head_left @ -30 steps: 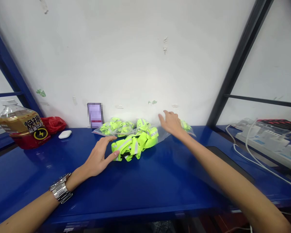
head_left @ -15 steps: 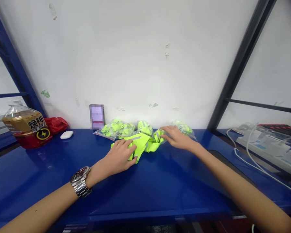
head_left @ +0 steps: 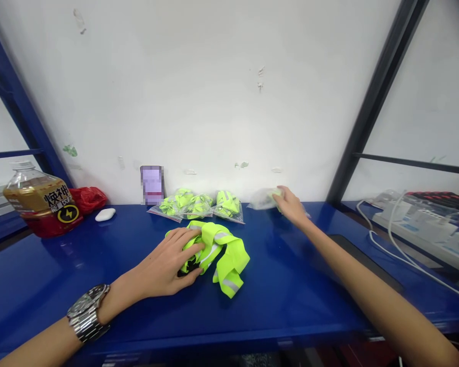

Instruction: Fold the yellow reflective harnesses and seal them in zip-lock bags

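Observation:
A neon yellow reflective strap bundle [head_left: 229,257] with grey bands lies loosely folded on the blue table [head_left: 275,285]. My left hand [head_left: 178,257], with a metal watch at the wrist, is curled around the bundle's left side. Farther back on the right, my right hand [head_left: 289,205] pinches a clear plastic bag [head_left: 262,199], blurred by motion; some yellow shows beside its fingers. Between the hands, near the wall, a bagged yellow bundle [head_left: 228,204] sits to the right of more bagged bundles [head_left: 183,203].
At the left stand a large drink bottle [head_left: 42,201], a red plastic bag [head_left: 87,199] and a white case [head_left: 105,214]. A phone [head_left: 152,184] leans on the wall. A dark flat object [head_left: 361,260] and power strips [head_left: 424,229] with white cables are at the right.
The loose yellow bundle has come nearer and its strap end now hangs forward. My left hand moved nearer with it. My right hand left the strap, moved back and right, and took hold of a bag.

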Demonstrator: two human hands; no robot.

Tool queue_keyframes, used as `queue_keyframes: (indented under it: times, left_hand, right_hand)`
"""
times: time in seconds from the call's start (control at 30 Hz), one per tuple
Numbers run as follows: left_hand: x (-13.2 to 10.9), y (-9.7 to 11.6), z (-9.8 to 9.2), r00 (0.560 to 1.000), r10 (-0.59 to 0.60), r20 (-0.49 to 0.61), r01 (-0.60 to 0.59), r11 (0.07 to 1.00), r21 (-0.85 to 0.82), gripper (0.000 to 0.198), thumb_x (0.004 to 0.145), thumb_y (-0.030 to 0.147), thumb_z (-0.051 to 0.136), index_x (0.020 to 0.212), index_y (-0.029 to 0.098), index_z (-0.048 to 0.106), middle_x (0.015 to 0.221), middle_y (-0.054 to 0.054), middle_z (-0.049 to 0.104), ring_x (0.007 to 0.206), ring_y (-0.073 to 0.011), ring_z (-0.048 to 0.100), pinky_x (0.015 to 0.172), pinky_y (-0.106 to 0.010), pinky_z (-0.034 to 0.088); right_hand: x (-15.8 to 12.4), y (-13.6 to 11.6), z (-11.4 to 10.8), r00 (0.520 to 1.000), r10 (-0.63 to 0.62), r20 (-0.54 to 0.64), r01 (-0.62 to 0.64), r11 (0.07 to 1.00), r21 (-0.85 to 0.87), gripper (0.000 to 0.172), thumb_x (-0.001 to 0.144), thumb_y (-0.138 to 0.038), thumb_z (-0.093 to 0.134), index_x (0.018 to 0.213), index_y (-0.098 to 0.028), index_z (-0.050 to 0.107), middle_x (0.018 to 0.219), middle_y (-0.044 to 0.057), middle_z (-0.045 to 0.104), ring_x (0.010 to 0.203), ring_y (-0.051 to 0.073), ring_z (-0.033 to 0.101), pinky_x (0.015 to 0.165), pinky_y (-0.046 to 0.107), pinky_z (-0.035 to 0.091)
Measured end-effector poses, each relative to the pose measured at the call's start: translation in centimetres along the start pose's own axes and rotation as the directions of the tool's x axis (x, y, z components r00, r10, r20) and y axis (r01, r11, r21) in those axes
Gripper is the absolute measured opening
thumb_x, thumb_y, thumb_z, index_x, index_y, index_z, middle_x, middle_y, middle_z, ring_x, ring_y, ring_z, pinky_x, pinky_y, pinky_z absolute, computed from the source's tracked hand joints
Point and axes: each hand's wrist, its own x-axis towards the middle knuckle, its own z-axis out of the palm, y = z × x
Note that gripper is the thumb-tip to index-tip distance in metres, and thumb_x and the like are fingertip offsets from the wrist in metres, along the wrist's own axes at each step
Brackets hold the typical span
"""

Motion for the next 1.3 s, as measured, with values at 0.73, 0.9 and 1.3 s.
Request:
queue_keyframes:
  times: [0.73,0.9,1.3]
  left_hand:
    - [3.1,0.9,1.2,0.930,-0.363,0.061,0.368,0.920,-0.134,0.047,0.088,0.037,0.044,0.133,0.020,0.041,0.126,-0.014,0.054,0.114,-0.0307,0.052,0.094,-0.050,0.042]
    - [4.4,0.5,0.5,0.912,-0.407,-0.051,0.388,0.896,-0.214,0.033,0.088,0.032,0.041,0.115,0.018,0.054,0.113,-0.011,0.063,0.100,-0.0260,0.060,0.084,-0.040,0.045]
    - [5.5,-3.1,-4.7,0.736,-0.663,0.133,0.544,0.463,-0.700,0.049,0.078,0.062,0.054,0.086,0.015,0.065,0.068,-0.003,0.063,0.061,-0.0174,0.058,0.054,-0.026,0.042]
  right_hand:
    - [-1.9,-4.4,-2.5,0.826,-0.111,0.553,0.365,0.853,-0.374,0.074,0.081,-0.044,0.051,0.144,-0.009,0.033,0.151,0.019,0.031,0.138,0.036,0.030,0.107,0.051,0.030]
    - [-7.0,-11.7,-4.2,0.874,-0.248,0.419,0.293,0.955,-0.045,0.064,0.085,-0.060,0.046,0.137,-0.023,0.046,0.136,0.011,0.053,0.125,0.032,0.047,0.096,0.047,0.042]
    - [-3.9,-10.1,-3.4,0.942,-0.054,0.333,0.003,0.988,0.152,0.023,0.062,-0.010,0.048,0.073,-0.015,0.067,0.048,-0.002,0.052,0.041,0.011,0.041,0.044,0.023,0.030]
